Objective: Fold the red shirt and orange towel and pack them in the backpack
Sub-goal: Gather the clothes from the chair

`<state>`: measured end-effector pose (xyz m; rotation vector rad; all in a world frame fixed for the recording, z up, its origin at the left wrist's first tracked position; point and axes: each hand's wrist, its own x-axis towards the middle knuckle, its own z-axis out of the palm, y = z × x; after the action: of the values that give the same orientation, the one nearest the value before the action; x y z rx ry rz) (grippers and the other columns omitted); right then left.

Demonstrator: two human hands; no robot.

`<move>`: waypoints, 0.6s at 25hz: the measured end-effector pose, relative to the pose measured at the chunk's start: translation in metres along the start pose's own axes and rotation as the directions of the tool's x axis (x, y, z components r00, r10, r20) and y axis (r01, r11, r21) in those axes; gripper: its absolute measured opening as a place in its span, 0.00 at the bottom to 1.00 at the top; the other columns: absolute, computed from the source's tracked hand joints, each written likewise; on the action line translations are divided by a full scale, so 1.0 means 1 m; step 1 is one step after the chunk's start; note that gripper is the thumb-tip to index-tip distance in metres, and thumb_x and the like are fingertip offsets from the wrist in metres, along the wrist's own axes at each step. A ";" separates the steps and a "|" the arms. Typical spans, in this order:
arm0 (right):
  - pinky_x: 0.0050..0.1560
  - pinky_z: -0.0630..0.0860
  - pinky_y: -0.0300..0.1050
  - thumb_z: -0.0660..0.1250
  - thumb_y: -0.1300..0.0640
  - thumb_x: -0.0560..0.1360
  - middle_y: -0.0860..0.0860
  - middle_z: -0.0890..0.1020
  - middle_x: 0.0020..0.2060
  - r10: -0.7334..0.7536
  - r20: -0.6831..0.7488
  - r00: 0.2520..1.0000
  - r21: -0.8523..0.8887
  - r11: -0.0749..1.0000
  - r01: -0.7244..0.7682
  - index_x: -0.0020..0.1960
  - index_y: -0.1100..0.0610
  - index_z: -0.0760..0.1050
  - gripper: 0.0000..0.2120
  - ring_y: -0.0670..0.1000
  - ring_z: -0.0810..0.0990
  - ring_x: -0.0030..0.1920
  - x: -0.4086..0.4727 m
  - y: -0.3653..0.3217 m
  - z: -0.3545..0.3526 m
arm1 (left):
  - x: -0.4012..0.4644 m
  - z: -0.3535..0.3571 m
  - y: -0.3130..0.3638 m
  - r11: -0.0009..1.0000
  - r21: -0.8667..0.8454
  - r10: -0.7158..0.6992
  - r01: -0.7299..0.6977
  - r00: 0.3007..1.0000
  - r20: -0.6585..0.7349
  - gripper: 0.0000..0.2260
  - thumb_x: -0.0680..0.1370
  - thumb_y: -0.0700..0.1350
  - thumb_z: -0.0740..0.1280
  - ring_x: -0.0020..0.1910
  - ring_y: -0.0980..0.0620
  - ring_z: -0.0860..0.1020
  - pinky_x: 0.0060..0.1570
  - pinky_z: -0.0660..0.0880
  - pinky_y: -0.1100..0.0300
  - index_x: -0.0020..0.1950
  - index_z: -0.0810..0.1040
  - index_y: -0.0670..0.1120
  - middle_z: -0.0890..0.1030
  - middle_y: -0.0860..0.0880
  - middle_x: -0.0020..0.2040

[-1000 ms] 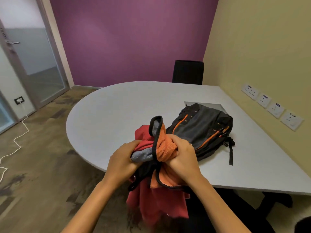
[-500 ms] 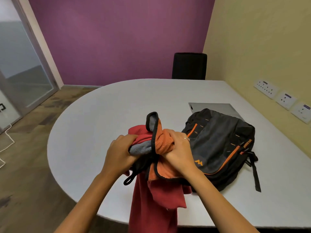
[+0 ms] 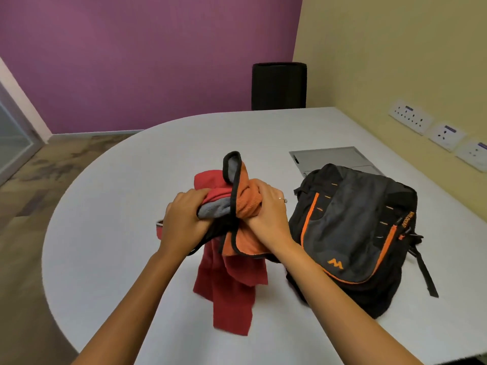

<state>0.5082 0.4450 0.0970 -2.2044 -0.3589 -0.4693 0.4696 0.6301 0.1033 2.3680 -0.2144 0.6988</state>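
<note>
The backpack [image 3: 353,233], lying just right of the right hand [image 3: 266,214], carries an orange logo shaped like an "M" on the lower part of its front pocket. Along its far right edge, well away from that hand, runs small orange lettering set sideways; it seems to read "WILDCRAFT", though the letters are too small to be sure.

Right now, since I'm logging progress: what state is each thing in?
red shirt: unfolded, bunched, hanging onto the table.
orange towel: crumpled, unfolded, bunched with the shirt.
backpack: lying flat, looks closed.
left hand: grips the bundle.
right hand: grips the towel.
</note>
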 end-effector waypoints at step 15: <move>0.67 0.65 0.60 0.66 0.49 0.74 0.48 0.39 0.77 0.570 0.578 0.584 -0.575 0.792 -0.204 0.76 0.42 0.38 0.43 0.58 0.49 0.76 -0.139 0.093 0.078 | -0.104 0.096 -0.146 0.955 0.248 -0.099 -0.163 0.614 0.783 0.45 0.67 0.63 0.67 0.71 0.40 0.67 0.55 0.72 0.38 0.78 0.46 0.58 0.57 0.46 0.77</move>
<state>0.4387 0.4357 -0.0737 -2.7642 -0.1362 0.7177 0.4696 0.6799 -0.0938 2.8289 -0.5630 -0.4169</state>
